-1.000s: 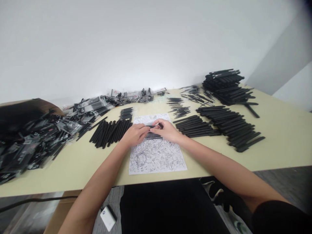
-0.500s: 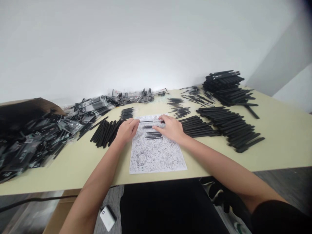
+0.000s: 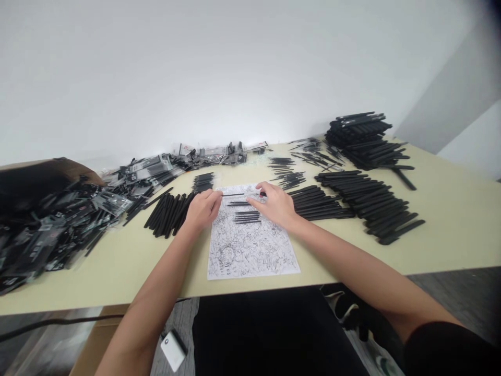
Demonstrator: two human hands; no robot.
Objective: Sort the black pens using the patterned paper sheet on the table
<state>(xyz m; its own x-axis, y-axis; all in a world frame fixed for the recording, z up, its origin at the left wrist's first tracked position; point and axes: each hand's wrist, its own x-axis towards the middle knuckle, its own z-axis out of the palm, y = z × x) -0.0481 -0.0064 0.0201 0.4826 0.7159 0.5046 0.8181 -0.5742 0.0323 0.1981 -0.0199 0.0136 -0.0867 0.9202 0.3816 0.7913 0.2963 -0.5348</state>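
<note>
My left hand is closed, its thumb and forefinger pinching the left end of a thin black pen refill. The refill points right above a scribbled paper sheet. Across from it, my right hand is curled over the sheet's upper right, thumb and forefinger somewhat apart. A small black and red piece shows inside its fingers; what it is stays unclear. Between the hands lie more thin refills in a small row on the paper.
Thick black pens lie left of the sheet, with more black pens in rows and a stack at right. Packaged items in clear wrappers heap up at far left before an open carton. A wall stands behind.
The refill in my left hand has shifted very slightly left. My right thumb and fingers have moved a little, and the red on the small piece shows more clearly.
</note>
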